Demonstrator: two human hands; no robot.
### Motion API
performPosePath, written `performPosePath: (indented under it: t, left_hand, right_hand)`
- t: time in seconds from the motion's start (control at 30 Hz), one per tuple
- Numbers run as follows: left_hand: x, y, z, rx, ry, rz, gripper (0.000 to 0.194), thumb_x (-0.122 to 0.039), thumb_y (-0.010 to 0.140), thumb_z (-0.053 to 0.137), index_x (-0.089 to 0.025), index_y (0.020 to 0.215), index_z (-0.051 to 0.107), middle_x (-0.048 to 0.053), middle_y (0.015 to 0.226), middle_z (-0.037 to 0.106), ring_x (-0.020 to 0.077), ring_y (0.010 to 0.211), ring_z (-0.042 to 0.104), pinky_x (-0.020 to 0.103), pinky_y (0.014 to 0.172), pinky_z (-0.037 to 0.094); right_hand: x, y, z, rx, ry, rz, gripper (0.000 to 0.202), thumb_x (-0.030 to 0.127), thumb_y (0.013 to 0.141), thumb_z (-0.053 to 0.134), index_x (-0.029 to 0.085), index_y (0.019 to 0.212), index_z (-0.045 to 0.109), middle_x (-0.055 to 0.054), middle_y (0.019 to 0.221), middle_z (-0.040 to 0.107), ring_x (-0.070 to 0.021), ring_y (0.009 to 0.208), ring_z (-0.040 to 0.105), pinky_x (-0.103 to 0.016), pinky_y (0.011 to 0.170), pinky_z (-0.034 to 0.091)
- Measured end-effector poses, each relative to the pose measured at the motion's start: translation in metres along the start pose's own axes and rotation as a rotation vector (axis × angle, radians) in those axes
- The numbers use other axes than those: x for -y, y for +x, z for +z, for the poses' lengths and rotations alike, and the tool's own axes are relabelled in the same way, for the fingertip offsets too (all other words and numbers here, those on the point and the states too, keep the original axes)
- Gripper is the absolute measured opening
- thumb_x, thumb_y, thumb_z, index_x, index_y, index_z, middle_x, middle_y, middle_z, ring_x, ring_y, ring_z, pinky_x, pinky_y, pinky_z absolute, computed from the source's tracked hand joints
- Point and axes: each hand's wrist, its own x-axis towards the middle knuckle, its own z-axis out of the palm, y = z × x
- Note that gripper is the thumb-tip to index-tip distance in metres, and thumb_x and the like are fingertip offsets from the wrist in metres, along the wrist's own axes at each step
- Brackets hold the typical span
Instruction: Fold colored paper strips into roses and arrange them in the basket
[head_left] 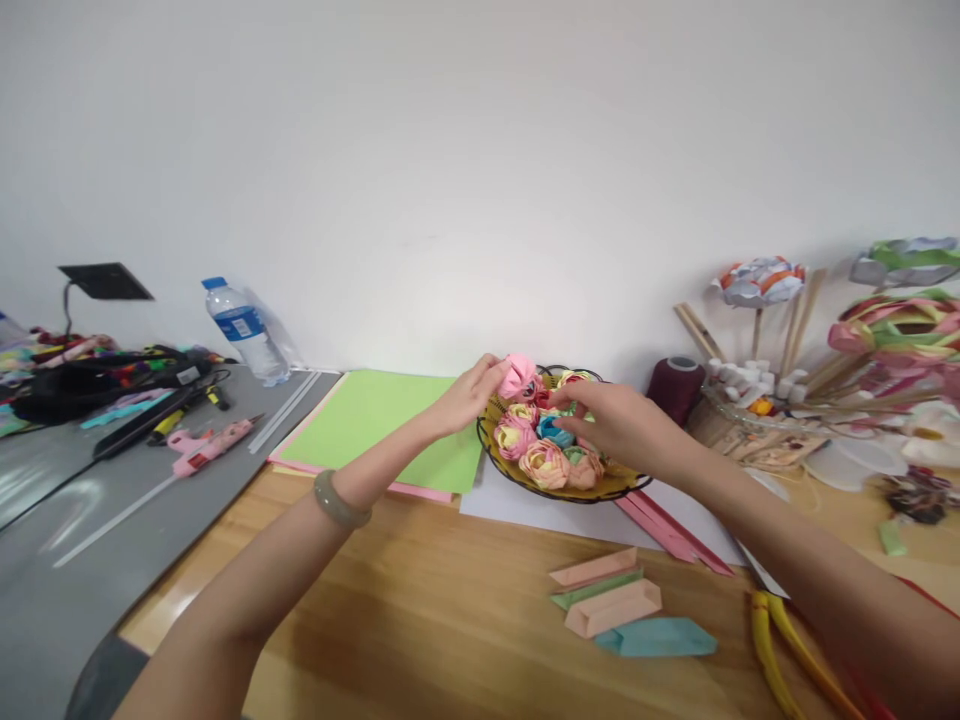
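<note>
My left hand [476, 395] is closed on a pink paper flower [517, 376], held at the left back of a round yellow basket [506, 470] with a dark rim. My right hand [619, 420] reaches over the basket from the right. Its thumb and fingers are bent but apart, near a blue paper flower [553, 432], with nothing visible between them. Several folded paper roses lie in the basket, among them a peach one [544, 464] and a pink-and-yellow one [514, 438].
Folded paper strips [613, 608] lie in front, with yellow-handled scissors [769, 640] at the right. Green paper [375, 415], a pink glue gun [214, 447] and a water bottle [244, 330] are left. A maroon thread spool [676, 388] and a jar of sticks [757, 435] stand right.
</note>
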Motion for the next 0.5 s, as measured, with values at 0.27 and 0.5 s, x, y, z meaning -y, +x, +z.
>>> performPosePath:
  t: [0.27, 0.5]
  left_hand:
    - [0.003, -0.009, 0.004, 0.023, 0.035, 0.022, 0.032, -0.046, 0.09, 0.024, -0.02, 0.083, 0.04, -0.001, 0.078, 0.044, 0.0138, 0.076, 0.045, 0.026, 0.077, 0.038]
    - [0.0, -0.01, 0.0, 0.134, 0.092, 0.016, 0.03, -0.045, 0.09, 0.025, -0.021, 0.079, 0.038, -0.002, 0.076, 0.044, 0.0139, 0.072, 0.044, 0.027, 0.072, 0.037]
  right_hand:
    - [0.0, 0.034, 0.016, 0.074, -0.116, -0.163, 0.023, 0.015, 0.076, 0.055, 0.02, 0.097, 0.064, -0.007, 0.108, 0.063, -0.021, 0.093, 0.06, -0.025, 0.066, 0.044]
    - [0.001, 0.036, 0.03, 0.066, -0.191, -0.095, 0.023, 0.031, 0.088, 0.051, 0.014, 0.101, 0.058, -0.006, 0.101, 0.061, -0.0167, 0.087, 0.06, -0.037, 0.075, 0.05]
